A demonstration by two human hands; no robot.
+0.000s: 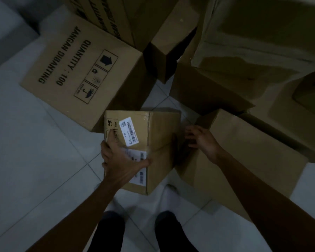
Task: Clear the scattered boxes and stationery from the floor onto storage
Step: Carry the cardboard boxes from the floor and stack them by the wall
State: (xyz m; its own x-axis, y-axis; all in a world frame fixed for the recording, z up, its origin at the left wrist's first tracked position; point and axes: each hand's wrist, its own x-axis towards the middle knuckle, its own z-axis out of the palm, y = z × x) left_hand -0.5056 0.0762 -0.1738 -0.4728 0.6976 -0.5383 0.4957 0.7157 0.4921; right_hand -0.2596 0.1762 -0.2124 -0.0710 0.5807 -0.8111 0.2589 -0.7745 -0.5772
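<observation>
While only one hand has hold of it, the small labelled box (144,150) at the centre of the frame could tip or slip.

Its near left edge is gripped by the left hand (120,160), thumb hooked across the top by the shipping labels and fingers curled down the left side; the right hand (202,139) is spread with fingers loose just beside the box's right face, and whether it touches the cardboard I cannot tell. The box sits on the white tiled floor (35,151), wedged between the big printed carton (80,70) at upper left and a plain brown carton (244,155) at right. Lifted from one side, it would likely swing down on the right, scrape that neighbouring carton, or drop toward the feet (140,228) at the bottom. Dim light and smooth cardboard make the hold less sure.
</observation>
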